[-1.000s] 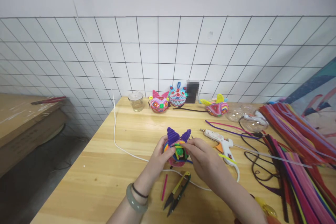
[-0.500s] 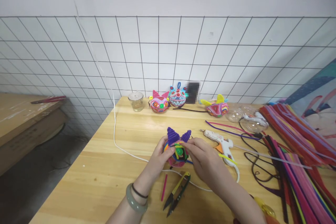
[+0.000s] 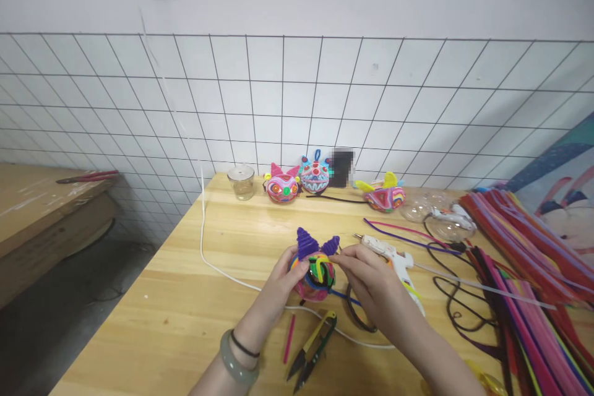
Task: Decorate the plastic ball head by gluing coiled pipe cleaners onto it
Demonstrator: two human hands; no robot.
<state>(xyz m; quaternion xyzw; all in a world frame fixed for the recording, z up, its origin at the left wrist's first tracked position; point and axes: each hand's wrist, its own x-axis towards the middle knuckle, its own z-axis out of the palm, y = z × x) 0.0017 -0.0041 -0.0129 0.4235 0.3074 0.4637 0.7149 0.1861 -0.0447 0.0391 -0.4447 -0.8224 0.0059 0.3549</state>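
My left hand [image 3: 282, 277] is closed around the left side of a round animal head [image 3: 310, 292] covered in coiled, multicoloured pipe cleaners. Two pointed purple ears [image 3: 306, 245] stand on its top. With thumb and fingers pinched together, my right hand [image 3: 369, 275] holds the end of a yellow pipe cleaner [image 3: 320, 267], which bends over a green patch on the head. A blue pipe cleaner [image 3: 347, 298] sticks out at the head's lower right. Thread snips [image 3: 315, 343] and a short pink pipe cleaner piece [image 3: 289, 339] lie on the table just below.
A white hot glue gun [image 3: 390, 252] lies partly behind my right hand. Finished animal heads [image 3: 282, 185] and a glass cup [image 3: 241, 182] stand along the wall. Bundles of pipe cleaners [image 3: 524, 297] cover the right side. A white cord [image 3: 223, 271] crosses the table [image 3: 158, 309].
My right hand has shifted slightly to the right, its fingertips a little farther from the green patch. More of the yellow pipe cleaner's bend shows. The left hand keeps its hold.
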